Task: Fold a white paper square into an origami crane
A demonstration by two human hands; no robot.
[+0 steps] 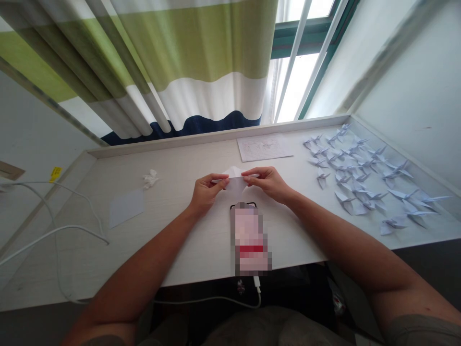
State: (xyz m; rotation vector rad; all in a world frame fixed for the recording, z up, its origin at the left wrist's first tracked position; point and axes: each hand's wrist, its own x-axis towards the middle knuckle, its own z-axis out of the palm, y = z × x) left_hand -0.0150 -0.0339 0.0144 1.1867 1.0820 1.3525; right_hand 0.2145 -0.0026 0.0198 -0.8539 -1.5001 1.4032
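From the head view, it's 2 hands on 1 piece: the folded white paper [236, 184] sits between them, just beyond the phone [248, 233] on the white desk [173, 168]. The left hand [207, 192] pinches its left side, the right hand [268, 182] its right! Off right, a flock of paper cranes [361, 176]; over left, a crumpled white wad [150, 179] near 1 loose paper sheet [126, 207].
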